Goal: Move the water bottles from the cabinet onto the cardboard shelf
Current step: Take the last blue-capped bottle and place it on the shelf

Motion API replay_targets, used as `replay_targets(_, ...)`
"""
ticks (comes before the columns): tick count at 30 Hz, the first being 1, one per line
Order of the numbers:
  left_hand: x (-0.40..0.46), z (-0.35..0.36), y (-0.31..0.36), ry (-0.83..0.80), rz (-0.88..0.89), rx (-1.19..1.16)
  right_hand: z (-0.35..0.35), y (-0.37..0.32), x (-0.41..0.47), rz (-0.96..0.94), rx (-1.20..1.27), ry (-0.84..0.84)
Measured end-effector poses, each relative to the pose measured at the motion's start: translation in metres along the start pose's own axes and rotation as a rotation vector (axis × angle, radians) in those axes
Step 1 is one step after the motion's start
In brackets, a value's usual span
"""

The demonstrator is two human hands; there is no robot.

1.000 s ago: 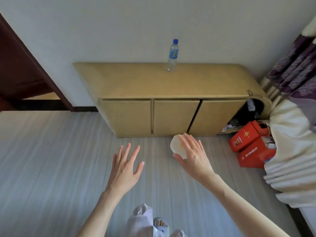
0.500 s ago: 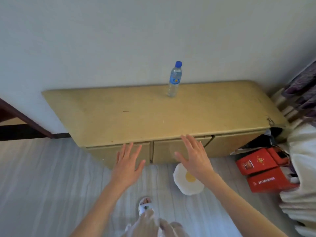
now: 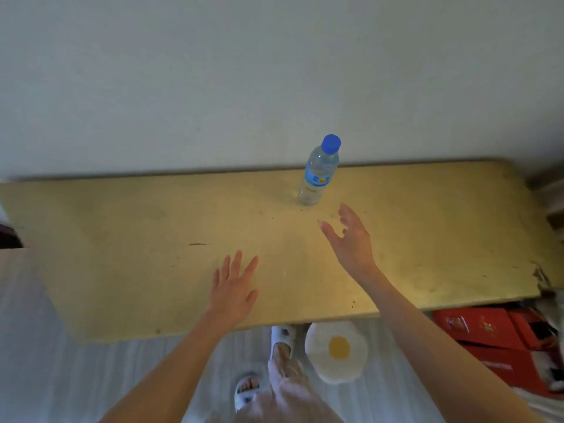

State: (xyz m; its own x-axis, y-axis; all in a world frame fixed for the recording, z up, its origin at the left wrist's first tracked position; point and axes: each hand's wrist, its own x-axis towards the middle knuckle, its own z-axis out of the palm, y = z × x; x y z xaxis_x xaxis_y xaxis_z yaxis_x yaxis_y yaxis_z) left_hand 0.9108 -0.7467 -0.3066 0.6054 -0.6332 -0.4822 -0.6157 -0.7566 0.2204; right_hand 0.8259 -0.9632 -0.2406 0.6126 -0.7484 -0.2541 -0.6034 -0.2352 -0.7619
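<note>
A clear water bottle (image 3: 319, 174) with a blue cap and blue label stands upright near the back edge of the yellow cabinet top (image 3: 152, 239), close to the wall. My right hand (image 3: 351, 239) hovers over the cabinet top just in front and to the right of the bottle, fingers spread and curved, holding nothing and not touching it. My left hand (image 3: 235, 288) is flat and open above the front part of the top, fingers apart. No cardboard shelf is in view.
A round white cushion with a yellow centre (image 3: 335, 351) lies on the pale floor in front of the cabinet, beside my slippered feet (image 3: 282, 340). Red boxes (image 3: 500, 340) are stacked at the lower right. A plain wall rises behind the cabinet.
I have stepped up to the cabinet, which now fills the view. My right hand has reached forward over the top toward the bottle; my left hand has moved over the front edge.
</note>
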Motion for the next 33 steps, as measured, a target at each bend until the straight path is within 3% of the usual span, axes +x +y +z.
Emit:
replay_targets(4,0.042,-0.002,0.004,-0.090,-0.058,0.001,0.002,-0.015,0.066,0.048,0.185,0.025)
replay_targets(10,0.055,0.011,0.004,-0.156,-0.101,-0.030,0.017,-0.015,0.113,-0.012,0.252,-0.017)
replay_targets(19,0.059,0.005,0.003,-0.206,-0.113,-0.005,0.016,-0.015,0.109,-0.033,0.382,0.042)
replay_targets(23,0.068,-0.011,-0.002,-0.323,-0.083,-0.016,0.012,-0.011,0.085,0.000,0.373,0.072)
replay_targets(25,0.074,-0.017,-0.009,-0.361,-0.055,-0.036,0.008,-0.007,0.064,0.031,0.339,0.089)
replay_targets(28,0.074,-0.024,-0.017,-0.294,0.022,-0.049,0.000,0.001,0.024,0.078,0.290,0.138)
replay_targets(33,0.041,-0.036,-0.010,-0.124,0.336,-0.034,-0.012,0.013,-0.067,0.146,0.326,0.317)
